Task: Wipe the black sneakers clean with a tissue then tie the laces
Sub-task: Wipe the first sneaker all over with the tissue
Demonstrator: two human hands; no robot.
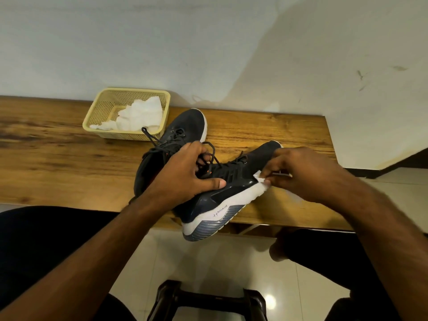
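Both hands are on the near sneaker [231, 181]: left hand [185, 174] grips its collar, tilting it sole-out over the worktop [58, 158] edge; right hand [301, 172] pinches a tissue [260, 181] against the midsole; toe points away-right, so wiping probably runs along that axis.

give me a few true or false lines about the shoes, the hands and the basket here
1. The left hand grips the near sneaker. True.
2. The right hand holds a brush. False: it presses a tissue to the white sole edge.
3. The basket is empty. False: white tissues lie in it.
4. The far sneaker sits on the bench. True.
5. The laces are tied. False: they hang loose.
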